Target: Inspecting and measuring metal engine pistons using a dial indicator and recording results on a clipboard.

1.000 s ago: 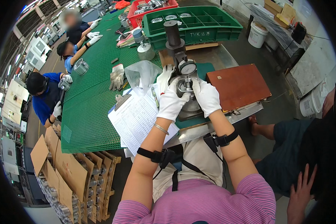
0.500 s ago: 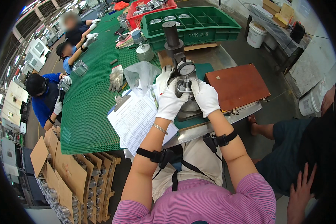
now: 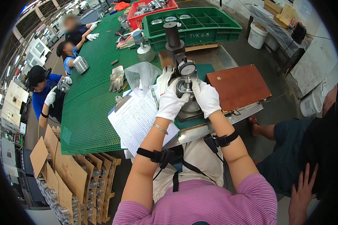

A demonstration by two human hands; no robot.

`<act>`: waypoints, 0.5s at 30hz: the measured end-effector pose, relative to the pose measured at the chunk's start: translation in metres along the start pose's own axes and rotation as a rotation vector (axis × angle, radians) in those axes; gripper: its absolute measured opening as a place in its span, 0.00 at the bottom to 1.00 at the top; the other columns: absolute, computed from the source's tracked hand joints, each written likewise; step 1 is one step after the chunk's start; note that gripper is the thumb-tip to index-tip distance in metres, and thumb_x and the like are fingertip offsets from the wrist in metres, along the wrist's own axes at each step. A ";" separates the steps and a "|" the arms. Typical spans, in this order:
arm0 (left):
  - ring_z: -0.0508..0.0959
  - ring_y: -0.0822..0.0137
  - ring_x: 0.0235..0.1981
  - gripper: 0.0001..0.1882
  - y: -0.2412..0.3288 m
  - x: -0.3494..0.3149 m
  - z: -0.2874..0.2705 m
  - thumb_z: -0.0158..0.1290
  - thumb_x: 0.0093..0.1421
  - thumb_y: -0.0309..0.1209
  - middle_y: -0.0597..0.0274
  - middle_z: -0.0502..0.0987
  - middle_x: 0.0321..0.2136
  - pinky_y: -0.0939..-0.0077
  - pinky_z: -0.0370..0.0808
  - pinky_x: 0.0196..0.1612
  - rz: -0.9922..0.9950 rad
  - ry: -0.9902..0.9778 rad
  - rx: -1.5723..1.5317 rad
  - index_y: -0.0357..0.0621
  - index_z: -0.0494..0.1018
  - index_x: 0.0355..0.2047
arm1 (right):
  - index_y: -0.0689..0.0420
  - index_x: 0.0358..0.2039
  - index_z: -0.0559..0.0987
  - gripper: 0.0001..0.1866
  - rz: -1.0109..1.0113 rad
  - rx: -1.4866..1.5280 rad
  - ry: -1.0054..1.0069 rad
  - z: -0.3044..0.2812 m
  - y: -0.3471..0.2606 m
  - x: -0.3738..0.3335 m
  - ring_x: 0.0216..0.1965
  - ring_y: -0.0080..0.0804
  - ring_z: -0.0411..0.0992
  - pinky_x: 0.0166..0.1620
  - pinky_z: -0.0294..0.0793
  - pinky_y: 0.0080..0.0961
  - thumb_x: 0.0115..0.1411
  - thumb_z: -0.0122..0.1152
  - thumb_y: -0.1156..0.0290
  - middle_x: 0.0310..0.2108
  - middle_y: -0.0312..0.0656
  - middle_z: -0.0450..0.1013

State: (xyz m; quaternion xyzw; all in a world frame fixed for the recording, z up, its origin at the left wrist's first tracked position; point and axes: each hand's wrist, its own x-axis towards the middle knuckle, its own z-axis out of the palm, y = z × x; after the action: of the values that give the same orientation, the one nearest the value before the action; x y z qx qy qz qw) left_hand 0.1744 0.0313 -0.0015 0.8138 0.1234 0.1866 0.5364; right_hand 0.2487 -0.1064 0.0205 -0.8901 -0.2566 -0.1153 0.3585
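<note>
Metal ring [image 3: 181,88] between left grip [image 3: 171,102] and right grip [image 3: 207,98]

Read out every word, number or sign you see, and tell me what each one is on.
I won't copy wording out, but here's where it stands.
Green crate: pale lettering on its side, legible.
Paper form: printed grid, too small to read.
Dial gauge: face markings, too small.
White buckets: labels, too small.
Background sign, upper left: red marks, blurred.
</note>
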 end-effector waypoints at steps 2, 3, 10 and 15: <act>0.78 0.59 0.46 0.33 0.002 0.000 -0.001 0.60 0.53 0.32 0.49 0.77 0.46 0.72 0.74 0.50 -0.005 -0.002 -0.005 0.38 0.64 0.58 | 0.60 0.28 0.80 0.24 0.008 -0.007 -0.007 -0.001 -0.001 0.000 0.25 0.57 0.76 0.33 0.76 0.48 0.66 0.46 0.52 0.22 0.57 0.75; 0.78 0.59 0.46 0.33 0.003 0.000 -0.001 0.60 0.53 0.31 0.49 0.77 0.46 0.73 0.74 0.50 -0.005 -0.006 -0.018 0.38 0.64 0.58 | 0.60 0.28 0.80 0.24 0.015 -0.014 -0.014 -0.001 -0.001 0.000 0.25 0.57 0.76 0.33 0.76 0.48 0.66 0.46 0.52 0.22 0.57 0.75; 0.78 0.58 0.47 0.33 0.003 0.000 0.001 0.60 0.52 0.32 0.48 0.76 0.47 0.71 0.73 0.51 -0.020 -0.025 -0.047 0.38 0.65 0.58 | 0.60 0.27 0.80 0.25 0.016 -0.037 -0.015 0.000 0.003 0.000 0.26 0.56 0.76 0.34 0.76 0.48 0.66 0.45 0.52 0.22 0.57 0.75; 0.75 0.65 0.36 0.33 -0.026 0.000 0.007 0.60 0.52 0.29 0.52 0.75 0.43 0.75 0.73 0.39 0.248 0.161 0.160 0.37 0.64 0.58 | 0.59 0.28 0.81 0.25 -0.009 -0.007 -0.005 -0.002 -0.004 0.000 0.27 0.55 0.76 0.34 0.76 0.46 0.66 0.45 0.52 0.23 0.55 0.76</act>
State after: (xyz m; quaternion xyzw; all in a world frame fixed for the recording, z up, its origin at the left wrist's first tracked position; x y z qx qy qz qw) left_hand 0.1776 0.0360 -0.0278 0.8454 0.0792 0.3055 0.4310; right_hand 0.2463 -0.1051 0.0243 -0.8904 -0.2612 -0.1155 0.3544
